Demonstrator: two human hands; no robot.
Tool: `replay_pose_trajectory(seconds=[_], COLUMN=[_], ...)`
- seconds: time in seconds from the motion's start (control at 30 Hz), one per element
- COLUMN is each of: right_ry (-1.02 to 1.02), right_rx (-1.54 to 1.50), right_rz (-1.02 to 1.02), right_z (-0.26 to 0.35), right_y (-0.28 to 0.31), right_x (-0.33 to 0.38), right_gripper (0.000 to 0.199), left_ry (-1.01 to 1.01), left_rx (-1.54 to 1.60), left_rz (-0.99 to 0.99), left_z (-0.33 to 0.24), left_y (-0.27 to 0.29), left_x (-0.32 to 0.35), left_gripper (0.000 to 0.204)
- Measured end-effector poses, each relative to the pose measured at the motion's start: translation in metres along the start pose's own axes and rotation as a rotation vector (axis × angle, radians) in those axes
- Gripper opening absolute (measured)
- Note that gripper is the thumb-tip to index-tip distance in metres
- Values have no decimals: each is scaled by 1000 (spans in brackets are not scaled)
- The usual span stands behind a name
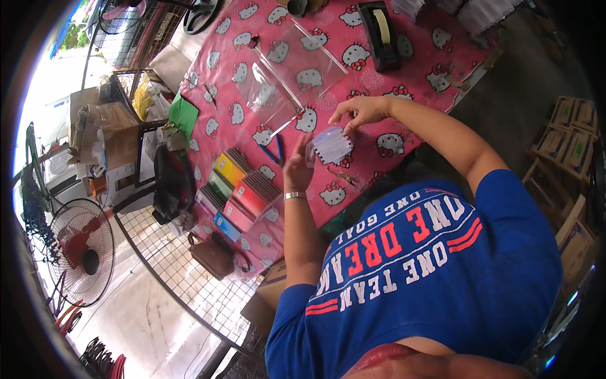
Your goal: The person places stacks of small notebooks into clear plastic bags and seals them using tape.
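Observation:
A small bundle of white paper pieces [333,149] with dark, toothed edges and a clear glossy cover lies between my hands, above the pink table. My left hand [298,167] holds its left side, with fingers pointing up along the edge. At the upper right corner, my right hand [363,114] has its thumb against the bundle and its forefinger bent over the top. Blue-handled pliers [273,151] lie just left of my left hand. Beyond them are clear plastic sleeves [278,85]. Stacked small notebooks [237,189] in yellow, green, red, pink and blue sit to the left.
A black tape dispenser [380,38] stands at the far side of the patterned tablecloth [237,114]. A brown bag [211,256] rests at the left table edge. A standing fan [82,249] and a wire mesh panel [170,252] are farther left. Boxes [571,139] stand at right.

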State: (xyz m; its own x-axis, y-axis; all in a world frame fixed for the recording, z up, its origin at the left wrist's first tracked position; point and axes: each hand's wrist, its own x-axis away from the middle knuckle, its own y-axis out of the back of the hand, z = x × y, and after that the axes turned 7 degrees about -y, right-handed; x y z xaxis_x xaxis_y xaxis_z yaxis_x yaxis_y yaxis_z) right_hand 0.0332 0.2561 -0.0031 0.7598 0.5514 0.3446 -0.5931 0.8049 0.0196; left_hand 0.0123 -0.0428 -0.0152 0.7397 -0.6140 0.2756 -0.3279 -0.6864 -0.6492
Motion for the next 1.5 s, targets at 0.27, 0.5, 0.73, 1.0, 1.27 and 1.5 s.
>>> replay_pose_trajectory(seconds=[0.27,0.5,0.73,1.0,1.27,1.5], right_ry=[73,288,549,294,253,-180], right_rx=[108,375,698,626,605,-215], right_rz=[-156,-457,-394,-691,-927,-1433], right_z=[25,18,29,19,12,-91], right_y=[-25,-48,-54,-87,-70,89], right_x=[-11,5,35,18,2,57], right_gripper=[25,24,32,17,10,31], left_ry=[201,-397,-483,-556,-328,-98], left_rx=[-389,-1552,-1564,-1446,-1540,-1344], left_rz=[16,-100,335,-176,-427,-258], left_z=[3,-7,-28,14,6,-13], left_y=[-16,-81,-84,-69,-81,-91], left_x=[-22,-11,21,22,5,-15], left_gripper=[44,31,40,14,18,27])
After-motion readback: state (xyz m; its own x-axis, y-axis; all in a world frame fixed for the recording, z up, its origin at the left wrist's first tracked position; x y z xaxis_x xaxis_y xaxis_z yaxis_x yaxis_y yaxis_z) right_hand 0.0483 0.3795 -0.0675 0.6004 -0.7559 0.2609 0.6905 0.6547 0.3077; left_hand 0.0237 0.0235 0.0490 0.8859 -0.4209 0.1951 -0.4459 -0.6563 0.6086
